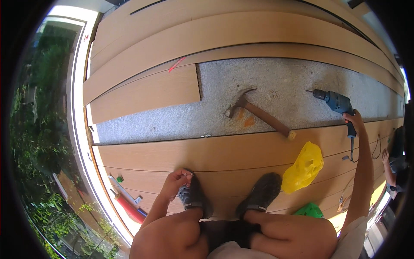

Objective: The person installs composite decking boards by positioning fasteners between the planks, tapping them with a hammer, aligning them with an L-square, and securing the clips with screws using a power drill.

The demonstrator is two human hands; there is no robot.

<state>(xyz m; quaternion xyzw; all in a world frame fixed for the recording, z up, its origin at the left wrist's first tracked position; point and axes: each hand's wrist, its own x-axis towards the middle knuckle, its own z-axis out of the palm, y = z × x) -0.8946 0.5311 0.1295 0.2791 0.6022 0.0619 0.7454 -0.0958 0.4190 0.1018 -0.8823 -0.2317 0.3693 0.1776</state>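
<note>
Brown planks (142, 157) flank a gray bare strip (172, 123) beside a glass door (47, 108). The right hand (354, 118) grips a blue drill (338, 102) by its handle at right, its body lying roughly crosswise, the bit pointing left toward a hammer (265, 116). The hammer slants across the strip, its handle's end over the near plank edge, closer to the right hand. A small metal clip (207, 136) sits nearer the left hand (174, 183), whose fingertips pinch together; whether they hold anything cannot be told.
</note>
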